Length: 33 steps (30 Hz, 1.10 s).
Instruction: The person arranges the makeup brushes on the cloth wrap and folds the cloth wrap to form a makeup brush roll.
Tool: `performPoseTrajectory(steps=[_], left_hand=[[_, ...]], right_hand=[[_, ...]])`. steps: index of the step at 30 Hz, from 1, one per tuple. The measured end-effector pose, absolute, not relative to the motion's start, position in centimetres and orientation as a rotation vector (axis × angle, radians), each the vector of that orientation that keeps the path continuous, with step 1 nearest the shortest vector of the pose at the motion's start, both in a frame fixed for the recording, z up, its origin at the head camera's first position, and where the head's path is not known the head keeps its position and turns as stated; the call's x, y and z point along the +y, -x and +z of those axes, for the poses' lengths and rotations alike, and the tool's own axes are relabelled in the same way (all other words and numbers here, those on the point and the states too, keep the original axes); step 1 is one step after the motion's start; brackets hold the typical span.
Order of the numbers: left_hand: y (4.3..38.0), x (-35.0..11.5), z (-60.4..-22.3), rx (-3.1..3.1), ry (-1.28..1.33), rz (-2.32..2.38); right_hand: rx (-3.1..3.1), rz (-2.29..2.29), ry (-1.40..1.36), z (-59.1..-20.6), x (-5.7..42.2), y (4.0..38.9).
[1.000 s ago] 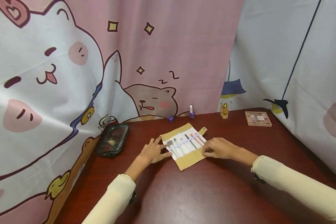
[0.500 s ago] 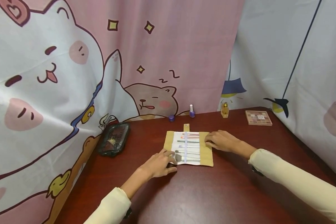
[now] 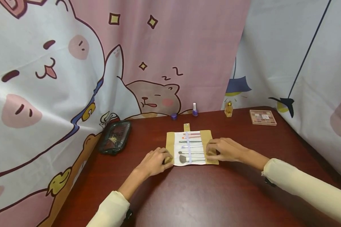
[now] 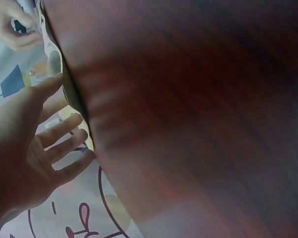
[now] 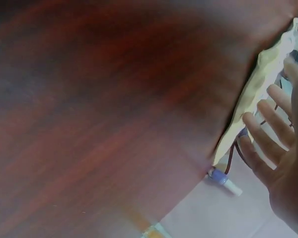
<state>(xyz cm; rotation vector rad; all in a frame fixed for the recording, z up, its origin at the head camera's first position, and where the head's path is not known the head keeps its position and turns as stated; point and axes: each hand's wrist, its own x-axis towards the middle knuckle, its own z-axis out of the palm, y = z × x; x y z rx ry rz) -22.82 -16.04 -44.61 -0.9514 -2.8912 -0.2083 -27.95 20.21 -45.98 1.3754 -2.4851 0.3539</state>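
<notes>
A tan makeup brush roll [image 3: 206, 135] lies unrolled on the dark wooden table, its strap pointing to the back. Several makeup brushes [image 3: 182, 159] lie sideways across its white lining, under a lilac band. My left hand [image 3: 154, 161] is at the roll's left flap, fingertips at the near left corner. On the other side, my right hand [image 3: 225, 149] rests its loosely bent fingers over the right flap. Both wrist views show the roll edge-on, with spread fingers of the left hand [image 4: 20, 148] and right hand [image 5: 288, 163] along its edge.
A black-rimmed clear pouch [image 3: 115, 137] lies at the left. Along the back stand a small purple jar [image 3: 174, 117], a purple nail polish bottle [image 3: 194, 111] and a gold perfume bottle [image 3: 228, 109]. An eyeshadow palette [image 3: 263, 117] lies back right. A printed curtain [image 3: 204, 56] hangs behind.
The brush roll has turned from slanted to square, so its brushes now lie sideways and the strap points back. My left hand moved down to the left flap; the right stayed by the right flap.
</notes>
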Motion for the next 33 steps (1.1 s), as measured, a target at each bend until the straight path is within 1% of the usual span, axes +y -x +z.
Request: performPoseTrajectory(steps=[7, 12, 16, 21, 25, 33], left_hand=[[22.9, -16.1, -45.1, -2.890, 0.954, -0.198], [23.0, -15.8, -44.8, -2.868, 0.960, -0.252], [23.2, -15.5, -43.9, -2.913, 0.896, -0.365], [23.8, -15.2, -42.9, -2.948, 0.808, -0.560], [24.7, -14.9, -42.7, -2.925, 0.791, -0.688], [26.8, -14.6, -44.2, -2.979, 0.743, -0.873]], right_hand=[[-2.521, 0.329, -1.336, -47.2, 20.6, 26.6], [-2.568, 0.439, -1.281, -47.4, 20.8, 26.7], [-2.598, 0.566, -1.235, -47.0, 20.8, 26.8], [-2.604, 0.737, -1.174, -46.4, 20.9, 27.6], [-2.641, 0.878, -1.125, -45.9, 21.0, 28.6], [-2.729, 0.956, -1.022, -46.3, 20.7, 30.0]])
